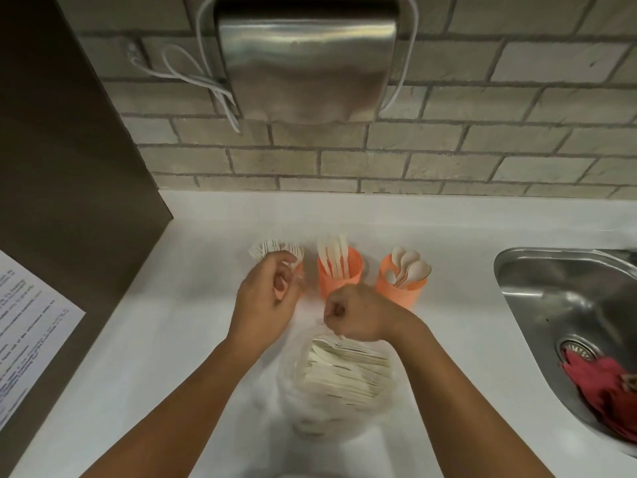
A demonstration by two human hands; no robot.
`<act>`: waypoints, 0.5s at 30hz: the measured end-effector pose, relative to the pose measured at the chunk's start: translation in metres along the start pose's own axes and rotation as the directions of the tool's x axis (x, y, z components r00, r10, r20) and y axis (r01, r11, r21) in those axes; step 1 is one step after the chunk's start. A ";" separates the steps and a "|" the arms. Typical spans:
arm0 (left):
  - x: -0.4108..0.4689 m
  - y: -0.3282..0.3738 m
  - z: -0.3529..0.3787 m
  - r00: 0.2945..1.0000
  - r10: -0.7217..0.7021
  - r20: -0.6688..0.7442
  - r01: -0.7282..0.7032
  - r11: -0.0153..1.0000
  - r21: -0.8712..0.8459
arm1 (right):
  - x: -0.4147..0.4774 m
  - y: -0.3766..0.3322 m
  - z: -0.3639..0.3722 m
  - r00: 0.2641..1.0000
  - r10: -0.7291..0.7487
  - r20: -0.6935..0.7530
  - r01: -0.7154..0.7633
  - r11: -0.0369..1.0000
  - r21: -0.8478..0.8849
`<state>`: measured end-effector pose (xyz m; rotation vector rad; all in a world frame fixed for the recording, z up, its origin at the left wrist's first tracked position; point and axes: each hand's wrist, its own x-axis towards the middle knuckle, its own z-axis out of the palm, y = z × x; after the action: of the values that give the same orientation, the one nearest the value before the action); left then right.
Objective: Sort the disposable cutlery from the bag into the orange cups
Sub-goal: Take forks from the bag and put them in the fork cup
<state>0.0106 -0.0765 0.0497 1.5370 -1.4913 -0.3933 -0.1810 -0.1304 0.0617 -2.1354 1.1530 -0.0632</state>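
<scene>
1. At 12 o'clock, 1 type is kept per cup: fork cup (299,270), knife cup (339,274), spoon cup (401,288).
2. The clear bag (289,391) is kept near at 6 o'clock for short reaches.
3. The left hand (265,291) is curled at the fork cup and hides most of it; whether anything is gripped cannot be told.
4. The right hand (358,315) is fisted above the bag, seemingly round a barely visible pale cutlery piece (341,337).
</scene>
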 end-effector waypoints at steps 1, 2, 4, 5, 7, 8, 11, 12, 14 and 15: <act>-0.006 0.001 0.001 0.998 0.010 0.070 -0.009 1.000 -0.007 | -0.006 0.004 0.005 0.995 0.029 0.091 -0.025 0.999 -0.047; -0.013 0.000 0.003 0.990 0.039 0.137 -0.040 0.999 0.000 | -0.011 0.010 0.012 0.986 0.070 0.153 -0.055 0.994 -0.099; -0.025 -0.004 0.010 0.961 0.101 0.259 -0.116 0.992 0.045 | -0.019 0.022 0.026 0.972 0.161 0.172 -0.126 0.972 -0.198; -0.029 -0.008 0.014 0.943 0.108 0.314 -0.140 0.987 0.081 | -0.022 0.027 0.031 0.969 0.198 0.149 -0.160 0.959 -0.236; -0.037 -0.013 0.022 0.899 0.089 0.428 -0.188 0.963 0.195 | -0.028 0.036 0.040 0.967 0.242 0.074 -0.217 0.943 -0.253; -0.040 -0.016 0.028 0.876 0.058 0.479 -0.208 0.941 0.267 | -0.030 0.039 0.044 0.969 0.245 0.030 -0.231 0.943 -0.239; -0.046 -0.015 0.040 0.844 -0.080 0.530 -0.219 0.852 0.477 | -0.031 0.044 0.056 0.972 0.202 -0.118 -0.224 0.949 -0.224; -0.047 -0.015 0.043 0.836 -0.128 0.534 -0.221 0.812 0.540 | -0.031 0.045 0.060 0.971 0.192 -0.141 -0.221 0.948 -0.231; -0.048 -0.016 0.048 0.824 -0.201 0.530 -0.230 0.736 0.637 | -0.029 0.046 0.069 0.970 0.189 -0.151 -0.225 0.937 -0.267; -0.048 -0.017 0.050 0.821 -0.226 0.525 -0.231 0.709 0.666 | -0.029 0.047 0.072 0.970 0.185 -0.160 -0.226 0.928 -0.295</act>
<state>-0.0272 -0.0551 -0.0068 2.1407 -2.3193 -0.3017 -0.2066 -0.0858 -0.0131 -2.2931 1.5461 0.0826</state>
